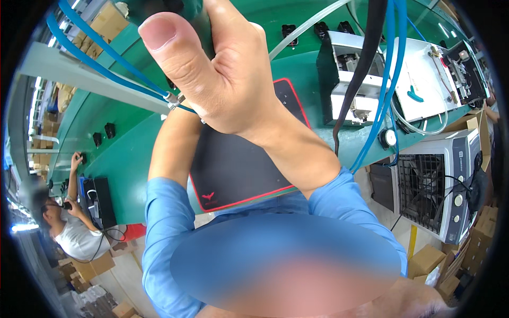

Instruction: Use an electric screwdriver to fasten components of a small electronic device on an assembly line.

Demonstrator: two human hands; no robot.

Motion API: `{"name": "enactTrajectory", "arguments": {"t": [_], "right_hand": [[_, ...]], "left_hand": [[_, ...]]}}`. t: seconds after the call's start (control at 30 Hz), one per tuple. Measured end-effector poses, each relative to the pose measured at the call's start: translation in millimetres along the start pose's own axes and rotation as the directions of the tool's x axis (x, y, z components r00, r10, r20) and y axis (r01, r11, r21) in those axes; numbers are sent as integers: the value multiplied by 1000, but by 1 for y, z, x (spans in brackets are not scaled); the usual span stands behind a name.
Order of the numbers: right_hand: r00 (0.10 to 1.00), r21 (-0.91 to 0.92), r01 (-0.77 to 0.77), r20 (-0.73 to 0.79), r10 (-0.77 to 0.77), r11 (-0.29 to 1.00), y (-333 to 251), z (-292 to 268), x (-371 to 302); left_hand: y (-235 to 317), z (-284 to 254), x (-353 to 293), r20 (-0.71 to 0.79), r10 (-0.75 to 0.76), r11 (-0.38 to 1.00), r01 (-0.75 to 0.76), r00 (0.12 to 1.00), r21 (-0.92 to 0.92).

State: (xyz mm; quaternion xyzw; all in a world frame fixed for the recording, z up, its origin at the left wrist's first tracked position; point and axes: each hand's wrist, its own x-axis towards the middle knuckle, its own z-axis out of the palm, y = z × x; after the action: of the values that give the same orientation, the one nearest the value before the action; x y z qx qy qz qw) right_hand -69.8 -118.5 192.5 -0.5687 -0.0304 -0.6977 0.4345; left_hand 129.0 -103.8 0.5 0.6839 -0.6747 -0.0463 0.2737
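Note:
Close to the camera at the top, my right hand (228,74) is closed round a dark green, rounded object (204,32), its thumb lying along the near side. The top edge cuts the object off, so its kind does not show. My left forearm (174,140) reaches up behind the right hand, which hides the left hand and its fingers. A metal hose fitting (172,99) on a blue air hose (124,74) sits just left of my wrists. Below both arms, a black mat with a red border (238,164) lies on the green worktable (132,180).
On the right stand an opened white-and-black device (352,79), a white panel with a teal hex key (416,94), a gauge (388,139) and an air cooler (440,185). Blue hoses and a black cable (360,69) hang there. A co-worker (79,233) sits at far left.

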Motion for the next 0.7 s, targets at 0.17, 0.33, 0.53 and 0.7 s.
{"name": "enactTrajectory", "arguments": {"t": [0.17,0.33,0.53,0.7], "right_hand": [[997,-41,-65,-38,64,997,-19,-15,15],[972,-120,-235,-5,236,965,-32,-19,20],[924,121,-382,20,383,916,-15,-23,13],[960,130,-278,10,279,952,7,-24,3]], "left_hand": [[38,10,14,48,83,987,-75,995,-140],[65,33,58,81,117,962,-93,990,-257],[52,26,79,95,38,922,2,995,-387],[38,11,12,29,86,961,-75,996,-265]]}}
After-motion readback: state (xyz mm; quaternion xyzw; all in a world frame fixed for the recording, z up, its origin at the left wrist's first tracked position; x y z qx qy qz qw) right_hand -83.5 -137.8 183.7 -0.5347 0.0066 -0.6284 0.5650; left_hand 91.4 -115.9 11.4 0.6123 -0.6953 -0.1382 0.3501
